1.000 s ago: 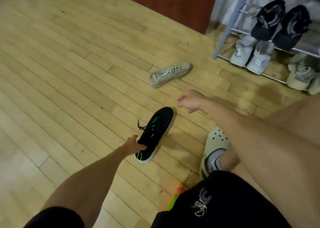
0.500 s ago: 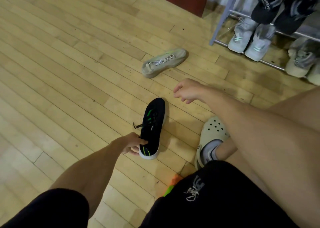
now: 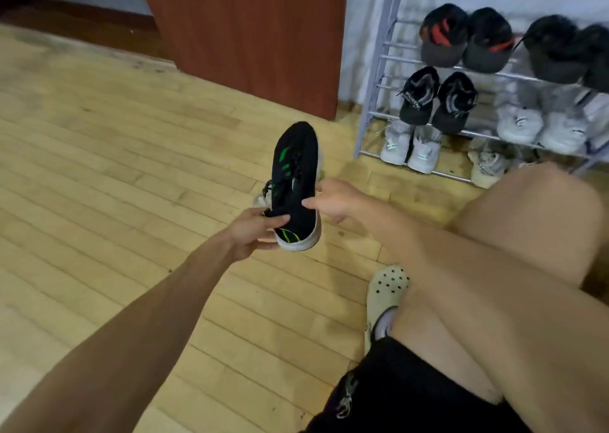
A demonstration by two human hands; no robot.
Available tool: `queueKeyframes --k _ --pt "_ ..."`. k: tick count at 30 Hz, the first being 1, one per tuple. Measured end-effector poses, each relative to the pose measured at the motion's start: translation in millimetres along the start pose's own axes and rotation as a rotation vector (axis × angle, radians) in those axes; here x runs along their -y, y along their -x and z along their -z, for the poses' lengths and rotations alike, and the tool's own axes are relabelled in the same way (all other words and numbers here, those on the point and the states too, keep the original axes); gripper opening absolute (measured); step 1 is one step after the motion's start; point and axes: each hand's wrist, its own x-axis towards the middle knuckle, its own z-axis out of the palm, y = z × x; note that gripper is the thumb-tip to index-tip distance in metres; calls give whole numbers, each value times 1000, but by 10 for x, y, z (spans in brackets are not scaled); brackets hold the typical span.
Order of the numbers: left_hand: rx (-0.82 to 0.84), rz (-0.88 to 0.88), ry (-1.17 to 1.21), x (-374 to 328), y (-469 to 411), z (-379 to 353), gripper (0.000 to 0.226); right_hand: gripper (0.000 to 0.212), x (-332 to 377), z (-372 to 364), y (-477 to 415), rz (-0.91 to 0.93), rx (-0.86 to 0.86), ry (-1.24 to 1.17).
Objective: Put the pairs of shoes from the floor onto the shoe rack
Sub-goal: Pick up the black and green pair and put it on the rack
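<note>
A black shoe (image 3: 296,165) with green marks and a white sole is lifted off the wooden floor, toe pointing away from me. My left hand (image 3: 255,231) grips its heel end. My right hand (image 3: 333,198) is beside the shoe's right side, fingers apart, touching or nearly touching it. A beige shoe (image 3: 262,198) lies on the floor behind the black one, almost wholly hidden. The grey metal shoe rack (image 3: 372,80) stands at the upper right with several pairs on its shelves.
A reddish-brown cabinet (image 3: 250,34) stands left of the rack. My foot in a cream clog (image 3: 384,296) rests on the floor at the lower right, with my bare knees and black shorts filling that corner. Wooden floor (image 3: 99,169) spreads to the left.
My left hand has closed on the black shoe's heel and lifted it off the floor. My right hand has come up to the shoe's side. The view has tilted up toward the rack.
</note>
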Motion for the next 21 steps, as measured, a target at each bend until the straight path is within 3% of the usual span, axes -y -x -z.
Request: queueKeyframes --k 6,11,15,21 --pt "38 -213 -82 -1121 198 -332 14 31 133 887 267 139 -208 -203" --pt "57 -325 -236 -1949 190 -951 20 27 -180 1767 567 217 -305 -336" --pt "156 -274 -379 -2442 91 -1620 35 26 -706 2333 766 173 -372 -404" --pt "254 -130 -456 -2443 -181 -2768 21 29 -1682 2715 1129 72 -408 -446"
